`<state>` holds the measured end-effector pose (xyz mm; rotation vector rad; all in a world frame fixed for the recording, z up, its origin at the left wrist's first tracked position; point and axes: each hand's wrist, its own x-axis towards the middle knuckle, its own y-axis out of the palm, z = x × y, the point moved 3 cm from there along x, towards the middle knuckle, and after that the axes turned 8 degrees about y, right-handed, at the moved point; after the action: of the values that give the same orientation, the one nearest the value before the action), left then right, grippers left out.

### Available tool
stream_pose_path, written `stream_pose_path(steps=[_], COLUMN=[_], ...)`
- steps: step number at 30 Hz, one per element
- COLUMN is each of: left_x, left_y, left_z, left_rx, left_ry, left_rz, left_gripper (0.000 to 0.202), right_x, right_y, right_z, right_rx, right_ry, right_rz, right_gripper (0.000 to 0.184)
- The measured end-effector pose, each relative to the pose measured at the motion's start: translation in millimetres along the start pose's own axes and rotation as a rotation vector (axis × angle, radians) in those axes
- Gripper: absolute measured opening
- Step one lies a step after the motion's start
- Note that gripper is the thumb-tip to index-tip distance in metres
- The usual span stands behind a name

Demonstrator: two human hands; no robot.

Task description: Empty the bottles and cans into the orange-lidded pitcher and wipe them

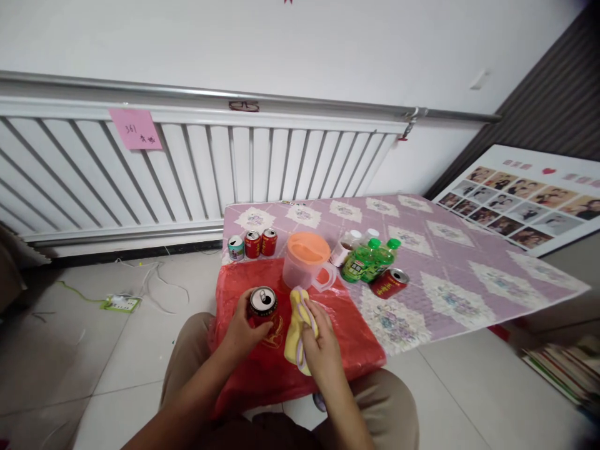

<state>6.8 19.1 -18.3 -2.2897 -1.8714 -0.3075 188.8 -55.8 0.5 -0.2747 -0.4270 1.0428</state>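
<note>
My left hand (246, 328) is wrapped round an opened, dark red drink can (264, 301), which is upright over a red plastic bag (337, 340). In my right hand (321, 340) is a folded yellow cloth (296, 328) with a pale purple edge, just right of the can and apart from it. Behind both hands stands a clear plastic pitcher (295, 269) with an orange lid (307, 248) and a handle on its right side. Whether the can's base touches the bag is hidden.
Several small cans (252, 244) stand at the table's left edge. Green-capped bottles (367, 259) and a red can lying on its side (390, 283) are right of the pitcher. A radiator (281, 165) runs behind the flowered tablecloth (450, 284). A photo board (520, 194) leans at right.
</note>
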Motion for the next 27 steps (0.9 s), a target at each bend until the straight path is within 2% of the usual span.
stream_pose_path(steps=[3, 5, 7, 10, 15, 18, 23, 27], left_x=[-2, -2, -2, -1, -1, -2, -2, 0], left_y=[5.4, 7.5, 7.0, 2.9, 1.3, 3.3, 0.4, -5.9], left_z=[3, 1, -2, -6, -2, 0, -13, -19], left_rx=[0.015, 0.003, -0.008, 0.032, 0.092, 0.059, -0.058, -0.02], left_ry=[0.004, 0.006, 0.0, -0.011, -0.036, -0.064, -0.072, -0.096], left_rz=[-0.008, -0.012, -0.022, -0.06, -0.092, 0.015, 0.32, 0.424], left_gripper=[0.069, 0.067, 0.065, 0.067, 0.081, 0.088, 0.072, 0.076], right_x=[-3, -8, -13, -18, -20, -18, -11, -7], right_y=[6, 17, 28, 40, 44, 41, 29, 20], right_z=[22, 27, 21, -1, -19, -22, -34, -30], right_rx=[0.003, -0.019, -0.032, -0.001, 0.084, 0.122, 0.216, 0.283], right_ry=[-0.077, -0.127, -0.131, -0.046, 0.055, 0.096, 0.217, 0.212], right_rz=[-0.008, 0.022, 0.036, 0.054, 0.079, 0.061, 0.041, 0.094], right_gripper=[0.046, 0.047, 0.049, 0.05, 0.051, 0.051, 0.048, 0.044])
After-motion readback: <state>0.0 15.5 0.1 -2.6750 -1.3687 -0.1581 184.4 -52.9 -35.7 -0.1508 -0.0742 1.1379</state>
